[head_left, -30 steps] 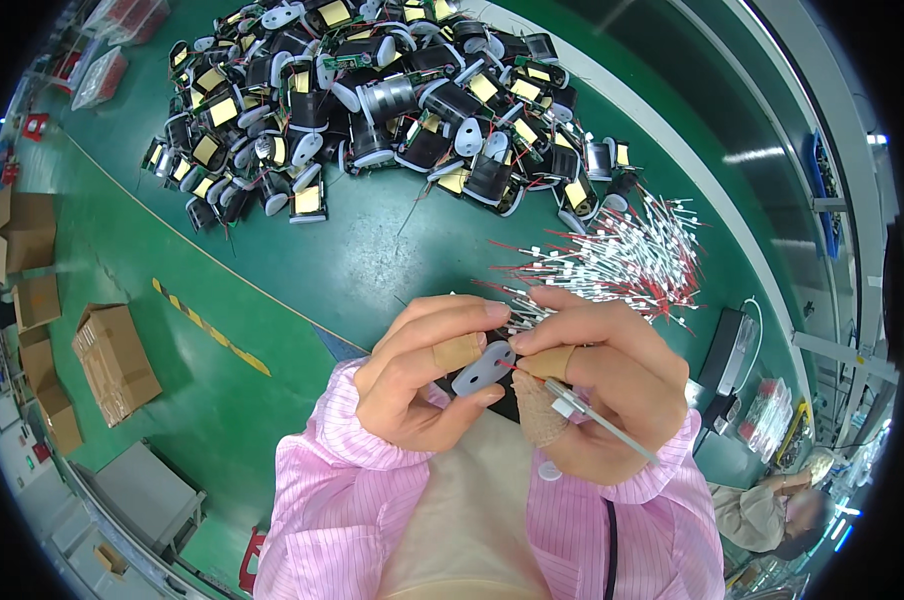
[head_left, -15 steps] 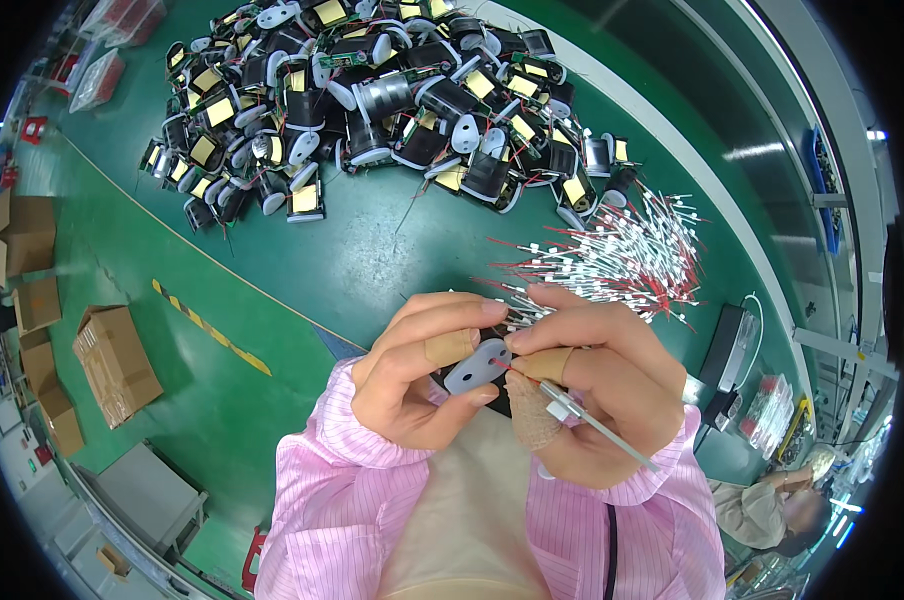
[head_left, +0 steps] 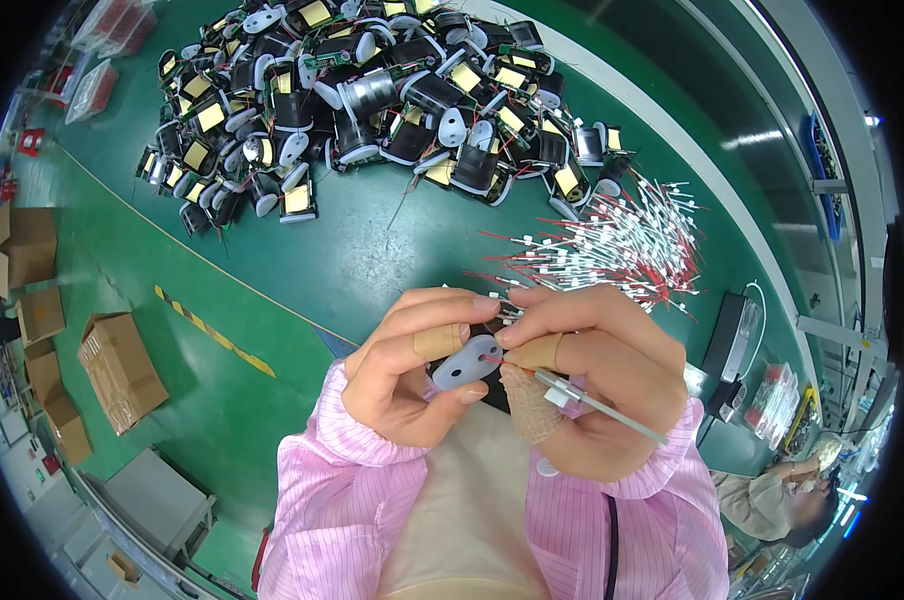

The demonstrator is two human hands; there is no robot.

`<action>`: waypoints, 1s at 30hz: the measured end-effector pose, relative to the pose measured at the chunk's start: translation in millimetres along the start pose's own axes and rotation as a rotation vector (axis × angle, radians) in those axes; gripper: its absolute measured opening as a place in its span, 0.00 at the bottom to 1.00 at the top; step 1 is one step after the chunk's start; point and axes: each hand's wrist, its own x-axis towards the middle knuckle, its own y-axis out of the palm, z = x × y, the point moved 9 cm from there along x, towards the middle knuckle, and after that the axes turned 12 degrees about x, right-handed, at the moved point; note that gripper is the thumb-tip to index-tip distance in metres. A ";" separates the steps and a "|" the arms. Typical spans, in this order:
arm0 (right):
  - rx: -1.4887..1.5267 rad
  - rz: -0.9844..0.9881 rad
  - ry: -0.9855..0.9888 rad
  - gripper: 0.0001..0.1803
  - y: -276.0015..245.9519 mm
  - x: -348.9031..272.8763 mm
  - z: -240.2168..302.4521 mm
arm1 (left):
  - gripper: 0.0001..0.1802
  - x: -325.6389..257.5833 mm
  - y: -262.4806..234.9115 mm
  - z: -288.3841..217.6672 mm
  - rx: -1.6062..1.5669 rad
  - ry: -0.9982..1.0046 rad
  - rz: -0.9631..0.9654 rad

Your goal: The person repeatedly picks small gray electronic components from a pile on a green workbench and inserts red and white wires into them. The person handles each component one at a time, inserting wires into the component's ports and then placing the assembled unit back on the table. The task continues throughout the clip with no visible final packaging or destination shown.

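Between the fingers of my left hand (head_left: 392, 375) is a black unit with a grey oval end cap (head_left: 464, 366), its holed face turned up. My right hand (head_left: 617, 365) pinches a wire lead (head_left: 612, 412) with a thin red end, a white connector and a pale sleeve trailing over the palm. The red end reaches one of the cap's holes; how deep it goes I cannot tell. Tape wraps fingers on both hands. Most of the unit's black body is hidden by my fingers and the cap.
Many similar black units (head_left: 357, 100) with grey caps and yellow pads are heaped at the table's back. A pile of red and white wire leads (head_left: 622, 245) lies beyond my right hand. Cardboard boxes (head_left: 122, 370) stand on the floor at left; a person (head_left: 772, 505) sits at far right.
Both hands, with the capped unit and lead, sit slightly further left, and the cap is tilted a little differently. The red end remains at the hole. The whole view has shifted slightly.
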 end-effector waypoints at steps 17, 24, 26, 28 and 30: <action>0.026 -0.047 0.025 0.12 -0.8 -5.6 -1.4 | 0.22 -1.8 1.4 -0.8 -0.016 -0.007 -0.010; 0.001 -0.052 -0.022 0.12 0.9 -6.8 1.8 | 0.23 -0.7 1.7 -5.0 0.057 0.013 -0.004; -0.009 -0.045 -0.015 0.12 1.1 -6.7 2.4 | 0.24 -0.1 2.0 -5.3 0.065 0.021 -0.001; -0.015 -0.029 -0.008 0.12 0.8 -5.3 2.2 | 0.24 0.4 1.8 -4.9 0.066 0.026 0.003; -0.009 -0.011 0.003 0.12 0.3 -4.7 0.8 | 0.24 1.2 1.4 -5.2 0.071 0.026 0.012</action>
